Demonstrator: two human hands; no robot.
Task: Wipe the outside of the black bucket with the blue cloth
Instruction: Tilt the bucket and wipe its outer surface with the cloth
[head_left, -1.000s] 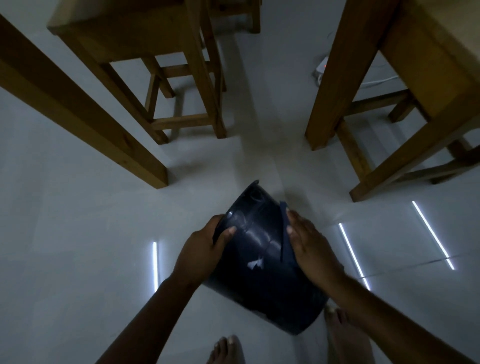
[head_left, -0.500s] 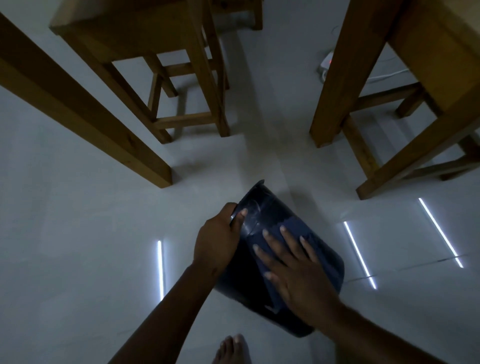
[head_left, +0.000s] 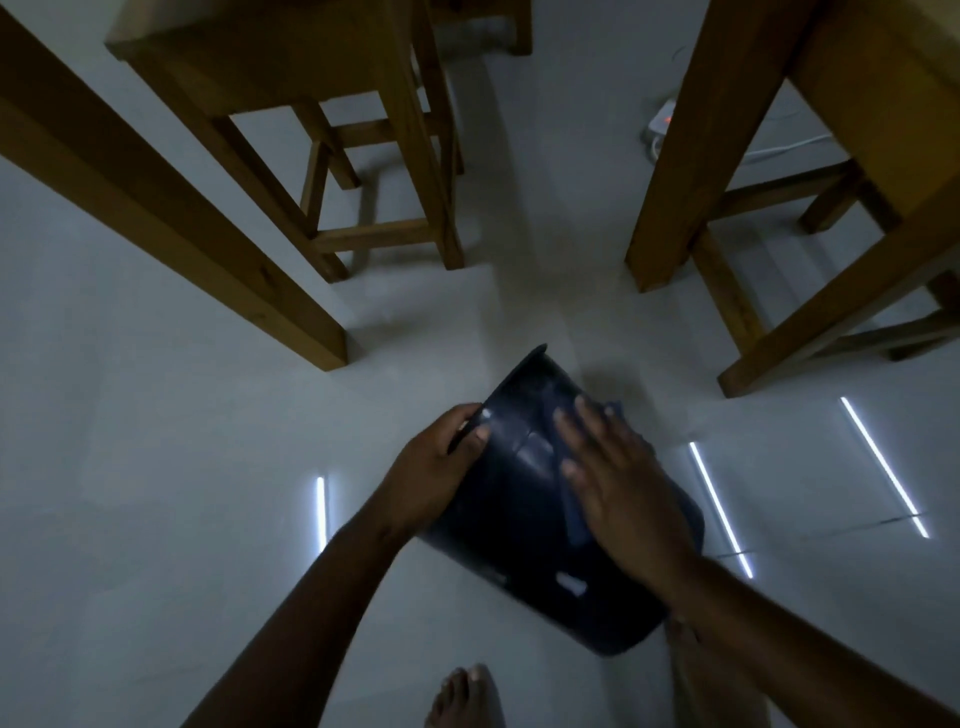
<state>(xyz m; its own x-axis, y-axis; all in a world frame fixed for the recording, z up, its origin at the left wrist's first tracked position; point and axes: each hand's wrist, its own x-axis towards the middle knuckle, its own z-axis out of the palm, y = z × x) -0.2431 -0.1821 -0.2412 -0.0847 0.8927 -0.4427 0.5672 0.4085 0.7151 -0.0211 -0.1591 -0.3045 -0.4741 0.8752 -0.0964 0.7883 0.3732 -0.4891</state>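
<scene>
Bare foot (head_left: 465, 696) at the bottom edge on the pale tiled floor (head_left: 156, 519); above it, lower centre, tilted dark glossy plastic bucket (head_left: 498, 525) held off the floor, rim toward frame top. Left hand (head_left: 431, 475) at the bucket's left side, fingers (head_left: 480, 431) curled over the rim, clamping it; right hand (head_left: 621, 491) flat, fingers spread and released, pressing a thin blue cloth (head_left: 571, 514) against the bucket's outer wall. Farther up, thick brown wooden furniture legs (head_left: 171, 208) upper left and right, a wooden stool (head_left: 363, 156) at top centre, a white power strip (head_left: 660, 122) upper right.
</scene>
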